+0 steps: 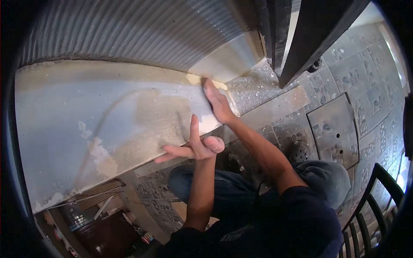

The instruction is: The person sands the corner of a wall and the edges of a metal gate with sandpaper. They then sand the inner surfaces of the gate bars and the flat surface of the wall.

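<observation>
My right hand (218,102) lies flat against the right end of a long pale panel (60,129), fingers stretched out together. Its palm side is hidden, and nothing shows sticking out from under it. Pale filler patches and smears mark the panel's surface, with a cream patch (193,79) just beside the fingertips. My left hand (198,145) is raised at the panel's near edge, fingers spread apart and nothing in them. A larger whitish patch (102,159) lies on the panel to its left.
A ribbed grey wall (129,34) rises behind the panel. Dark posts (320,34) stand at the upper right, above dust-strewn floor (254,90). A metal plate with holes (333,131) lies on patterned tiles. There is a black chair (374,206) at lower right and clutter below the panel at left.
</observation>
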